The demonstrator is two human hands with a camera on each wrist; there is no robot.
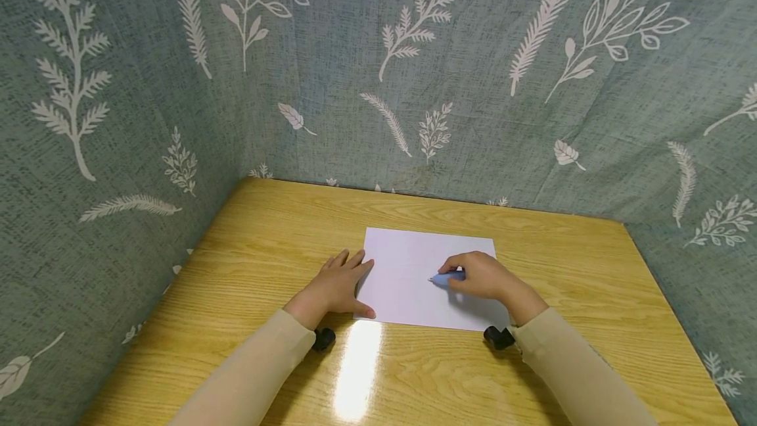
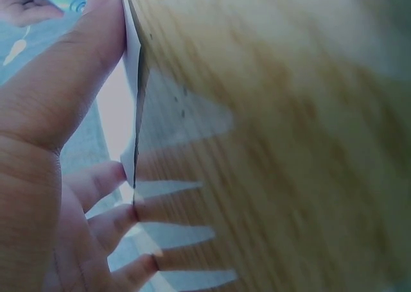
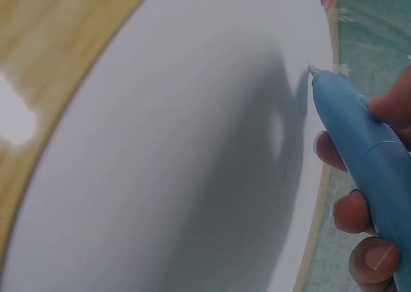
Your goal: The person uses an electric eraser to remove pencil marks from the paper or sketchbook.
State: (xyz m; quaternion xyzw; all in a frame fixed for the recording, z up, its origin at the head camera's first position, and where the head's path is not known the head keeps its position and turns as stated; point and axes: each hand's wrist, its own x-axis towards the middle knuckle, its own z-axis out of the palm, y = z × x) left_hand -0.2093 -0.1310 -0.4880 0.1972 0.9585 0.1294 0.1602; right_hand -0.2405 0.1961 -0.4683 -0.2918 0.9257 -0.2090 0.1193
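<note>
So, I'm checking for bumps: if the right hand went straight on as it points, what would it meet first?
The paper, most likely: the right hand points the pen down at it, though whether the pen touches is unclear.

Leaf-patterned grey-green cloth [image 1: 343, 77] flanks a wood-grain table [image 1: 284, 235] bearing one bright glare [image 1: 357, 373].

Glossy, yellowish wood-grain table [image 1: 278, 235]; single white paper sheet [image 1: 405, 281] lying directly on top.

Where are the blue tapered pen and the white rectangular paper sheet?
Blue tapered pen [image 3: 380, 167], right wrist view: its barrel.
White rectangular paper sheet [image 1: 405, 275], head view: bare surface near its middle.
</note>
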